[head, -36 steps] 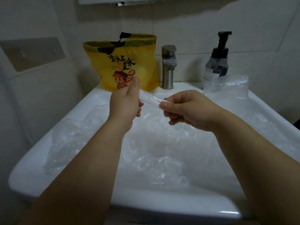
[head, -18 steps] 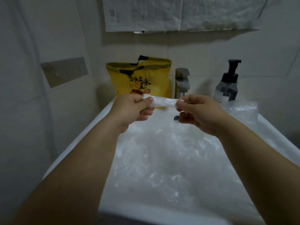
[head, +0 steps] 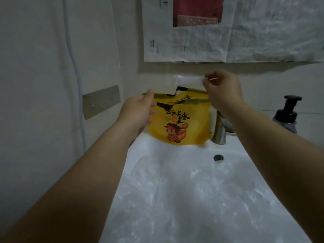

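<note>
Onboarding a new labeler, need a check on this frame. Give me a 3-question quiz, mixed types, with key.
1. True or false: the right hand pinches one end of the clear strip.
2. What stands between the yellow bag and the pump bottle? A) faucet B) cup C) toothbrush
3. Fill in: the hand that holds nothing is the ___ hand.

Key: 1 true; 2 A; 3 left. The left hand is open at the bag's left edge.
</note>
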Tool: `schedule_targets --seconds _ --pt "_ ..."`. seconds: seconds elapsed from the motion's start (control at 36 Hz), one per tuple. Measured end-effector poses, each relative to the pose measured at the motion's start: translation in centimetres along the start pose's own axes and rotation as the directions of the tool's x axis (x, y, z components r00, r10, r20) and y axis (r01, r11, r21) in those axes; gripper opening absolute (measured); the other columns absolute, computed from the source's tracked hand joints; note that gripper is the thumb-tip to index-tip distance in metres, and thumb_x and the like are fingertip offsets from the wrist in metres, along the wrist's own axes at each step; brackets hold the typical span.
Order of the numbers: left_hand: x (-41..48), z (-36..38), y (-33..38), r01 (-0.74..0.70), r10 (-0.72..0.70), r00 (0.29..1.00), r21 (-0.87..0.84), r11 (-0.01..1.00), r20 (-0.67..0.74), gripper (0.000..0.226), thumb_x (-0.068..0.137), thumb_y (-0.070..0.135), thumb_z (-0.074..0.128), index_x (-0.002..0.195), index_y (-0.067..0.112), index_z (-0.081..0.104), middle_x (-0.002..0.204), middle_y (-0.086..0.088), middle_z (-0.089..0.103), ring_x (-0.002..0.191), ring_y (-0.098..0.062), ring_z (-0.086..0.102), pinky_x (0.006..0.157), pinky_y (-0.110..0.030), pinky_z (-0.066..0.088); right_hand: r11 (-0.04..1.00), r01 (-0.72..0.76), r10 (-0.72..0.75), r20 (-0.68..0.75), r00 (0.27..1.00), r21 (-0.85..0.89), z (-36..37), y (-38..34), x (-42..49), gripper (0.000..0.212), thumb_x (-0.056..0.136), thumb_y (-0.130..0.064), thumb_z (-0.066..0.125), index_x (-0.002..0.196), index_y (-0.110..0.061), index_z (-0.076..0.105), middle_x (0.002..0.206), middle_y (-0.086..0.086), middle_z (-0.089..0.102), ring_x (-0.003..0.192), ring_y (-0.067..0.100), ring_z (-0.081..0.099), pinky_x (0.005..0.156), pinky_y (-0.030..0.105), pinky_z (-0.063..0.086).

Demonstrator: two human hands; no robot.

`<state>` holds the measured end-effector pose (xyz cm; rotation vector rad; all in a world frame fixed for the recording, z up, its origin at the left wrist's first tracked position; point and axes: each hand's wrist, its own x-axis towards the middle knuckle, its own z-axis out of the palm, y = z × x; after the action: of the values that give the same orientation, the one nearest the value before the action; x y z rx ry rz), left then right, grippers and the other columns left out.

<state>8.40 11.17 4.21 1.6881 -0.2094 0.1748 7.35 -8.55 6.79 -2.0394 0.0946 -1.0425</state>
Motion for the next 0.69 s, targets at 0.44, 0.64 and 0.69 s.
schedule_targets --seconds 0.44,0.64,0.69 --pt "-1.8 0.9 -1.1 0.040 -0.041 0.998 0.044 0.998 0.037 0.015 0.095 0.024 0.057 0.084 0.017 0.065 0.086 0.000 0.063 0.074 -0.010 0.058 0.068 -0.026 0.047 0.979 0.006 0.049 0.263 0.963 -0.205 -1.2 -0.7 -2.6 0.039 0.095 -0.022 0.051 0.134 -0.019 0.051 0.129 0.007 0.057 0.092 0.020 0.056 0.081 0.032 0.049" --pt "-7.5 4.4 -3.4 0.053 -0.079 0.977 0.135 0.989 0.198 0.012 0.094 0.021 0.057 0.095 0.017 0.068 0.095 -0.004 0.065 0.084 -0.016 0.059 0.075 -0.029 0.050 0.972 0.001 0.094 0.399 0.912 -0.233 -3.5 1.6 -10.0 0.030 0.095 -0.024 0.054 0.120 -0.013 0.064 0.104 0.001 0.061 0.087 0.020 0.061 0.082 0.035 0.052" --pt "-9.2 5.8 -4.7 0.102 -0.154 0.949 0.196 0.975 0.276 0.014 0.093 0.022 0.058 0.102 0.015 0.067 0.103 -0.006 0.064 0.094 -0.020 0.062 0.078 -0.032 0.051 0.965 -0.031 0.144 0.425 0.894 -0.261 -4.1 3.2 -12.0 0.030 0.094 -0.023 0.055 0.120 -0.012 0.064 0.114 0.005 0.064 0.094 0.022 0.061 0.088 0.039 0.053"
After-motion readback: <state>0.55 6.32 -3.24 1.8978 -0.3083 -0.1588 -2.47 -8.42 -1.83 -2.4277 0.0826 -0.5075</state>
